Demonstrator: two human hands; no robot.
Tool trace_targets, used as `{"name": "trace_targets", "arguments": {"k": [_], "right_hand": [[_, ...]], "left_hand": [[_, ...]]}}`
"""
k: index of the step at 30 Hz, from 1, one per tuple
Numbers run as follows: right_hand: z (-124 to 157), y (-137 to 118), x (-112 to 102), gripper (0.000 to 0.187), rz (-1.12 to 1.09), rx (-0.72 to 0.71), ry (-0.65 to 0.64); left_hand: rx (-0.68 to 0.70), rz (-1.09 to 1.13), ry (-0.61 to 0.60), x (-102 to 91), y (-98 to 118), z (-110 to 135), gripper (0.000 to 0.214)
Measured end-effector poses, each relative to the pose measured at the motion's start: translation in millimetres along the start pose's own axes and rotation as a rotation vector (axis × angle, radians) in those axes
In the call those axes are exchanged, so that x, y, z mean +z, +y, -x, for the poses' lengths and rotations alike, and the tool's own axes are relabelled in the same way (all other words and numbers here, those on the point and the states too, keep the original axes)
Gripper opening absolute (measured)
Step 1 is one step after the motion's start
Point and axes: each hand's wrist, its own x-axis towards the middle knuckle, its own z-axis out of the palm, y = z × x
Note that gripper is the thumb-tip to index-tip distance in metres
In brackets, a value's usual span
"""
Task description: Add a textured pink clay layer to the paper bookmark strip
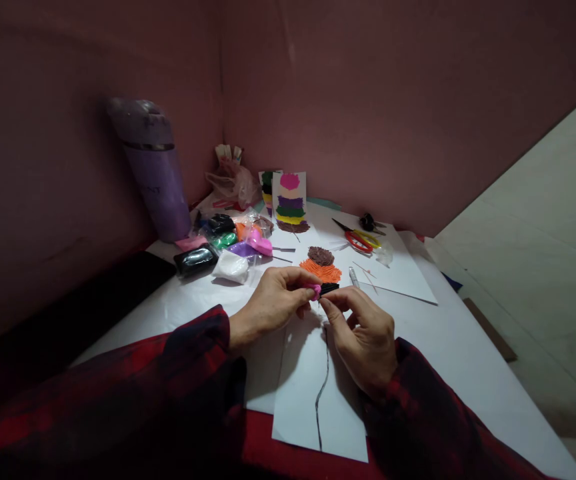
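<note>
At the near edge of a white-covered table (448,373), a long white paper card (295,407) lay with its long axis pointing away from the person, a wavy dark line (325,380) along it. Over the card, the left hand (271,303) pinched a small lump of bright pink clay (317,291) between closed fingertips. The right hand (363,337) faced it, thumb and forefinger nearly together just beside the lump; whether they gripped anything could not be told. The lump sat between both hands, nearer the left, and just left of a partly hidden black clay band (331,287). Beyond came a ridged orange clay band (321,271), then a rounded brown clay patch (321,255). Farther back were bagged clay packets (231,267) on the left, scissors with red and yellow handles (355,234) on the right, and an upright colour-striped card (291,201).
</note>
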Motion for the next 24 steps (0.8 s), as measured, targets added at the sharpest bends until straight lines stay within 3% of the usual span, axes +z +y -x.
{"name": "trace_targets", "arguments": {"k": [9,24], "right_hand": [[0.2,-0.2,0.8,0.014,0.003,0.013,0.0],[-0.6,-0.8,0.0,0.014,0.012,0.009,-0.003]], "left_hand": [[0.059,-0.04,-0.039,-3.0,-1.5,0.4,0.019],[-0.016,0.019,0.008,0.4,0.4,-1.2,0.008]]}}
